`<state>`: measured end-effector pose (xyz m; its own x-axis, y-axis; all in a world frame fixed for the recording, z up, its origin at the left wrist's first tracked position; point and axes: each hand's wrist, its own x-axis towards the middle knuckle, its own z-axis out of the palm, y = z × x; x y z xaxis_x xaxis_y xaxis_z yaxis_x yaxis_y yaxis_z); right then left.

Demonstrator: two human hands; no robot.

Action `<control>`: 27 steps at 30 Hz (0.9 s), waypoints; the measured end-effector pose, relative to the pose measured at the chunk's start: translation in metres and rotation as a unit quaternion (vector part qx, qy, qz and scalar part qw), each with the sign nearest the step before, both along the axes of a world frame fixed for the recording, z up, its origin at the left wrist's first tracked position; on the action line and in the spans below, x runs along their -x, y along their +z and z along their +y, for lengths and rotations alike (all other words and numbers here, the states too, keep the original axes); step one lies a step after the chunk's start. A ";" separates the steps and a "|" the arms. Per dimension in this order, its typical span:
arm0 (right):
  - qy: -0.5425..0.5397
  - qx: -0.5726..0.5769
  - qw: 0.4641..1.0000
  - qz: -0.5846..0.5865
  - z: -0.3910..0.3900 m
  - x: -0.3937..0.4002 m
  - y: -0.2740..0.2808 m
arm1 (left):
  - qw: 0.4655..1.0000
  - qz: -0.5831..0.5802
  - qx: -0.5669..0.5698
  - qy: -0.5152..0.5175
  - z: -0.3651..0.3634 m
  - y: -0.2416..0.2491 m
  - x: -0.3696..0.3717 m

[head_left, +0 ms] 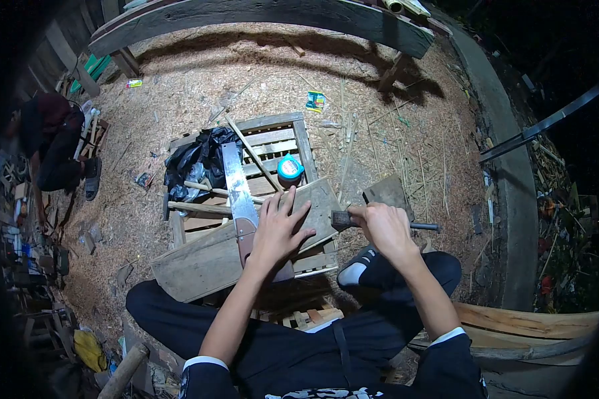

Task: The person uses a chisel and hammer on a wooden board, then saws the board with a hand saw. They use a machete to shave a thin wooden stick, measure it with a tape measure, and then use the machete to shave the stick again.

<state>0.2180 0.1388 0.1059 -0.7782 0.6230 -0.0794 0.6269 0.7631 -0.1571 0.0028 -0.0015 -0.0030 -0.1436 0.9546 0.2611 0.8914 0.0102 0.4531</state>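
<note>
My left hand [283,229] lies with fingers spread flat on a weathered wooden board [196,265], which slants across a low slatted wooden stand [302,143]. A handsaw [237,176] rests beside that hand, its brown handle partly hidden by the hand and wrist. My right hand [387,229] is closed round a hammer [424,227], close to its dark head, which points left at the board's right end. A blue tape measure [289,167] sits on the stand just beyond my left fingertips. Behind the saw is a crumpled black plastic bag [203,159], with thin wooden sticks [253,154] nearby.
Wood shavings cover the ground. A long timber beam [266,25] spans the far side. Another person [53,139] crouches at the left. A dark wood piece [389,193] lies beyond my right hand, and curved planks [526,322] are at the lower right.
</note>
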 end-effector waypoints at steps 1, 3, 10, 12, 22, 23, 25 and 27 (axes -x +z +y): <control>-0.007 0.000 1.000 -0.012 -0.001 0.000 0.002 | 1.000 0.001 0.001 0.000 0.000 0.001 0.000; -0.015 0.001 1.000 -0.024 0.000 0.000 0.001 | 1.000 0.002 0.004 0.000 0.000 0.001 0.001; 0.002 0.005 1.000 0.004 0.000 0.001 -0.002 | 1.000 0.009 0.012 0.000 0.000 0.001 0.000; -0.002 0.009 1.000 -0.008 -0.001 0.002 -0.003 | 1.000 0.012 0.009 0.001 -0.001 0.000 0.000; 0.021 -0.014 1.000 0.013 -0.002 -0.008 0.007 | 1.000 0.007 0.013 -0.002 -0.001 0.001 0.001; 0.031 -0.033 0.999 0.014 -0.001 -0.012 0.007 | 1.000 0.008 0.009 -0.003 -0.001 0.001 0.000; 0.055 -0.045 0.997 0.009 0.000 -0.017 0.007 | 1.000 0.004 0.008 -0.004 0.000 0.001 0.000; 0.077 -0.058 0.995 0.004 -0.002 -0.022 0.009 | 1.000 0.001 0.006 -0.005 0.000 0.001 0.001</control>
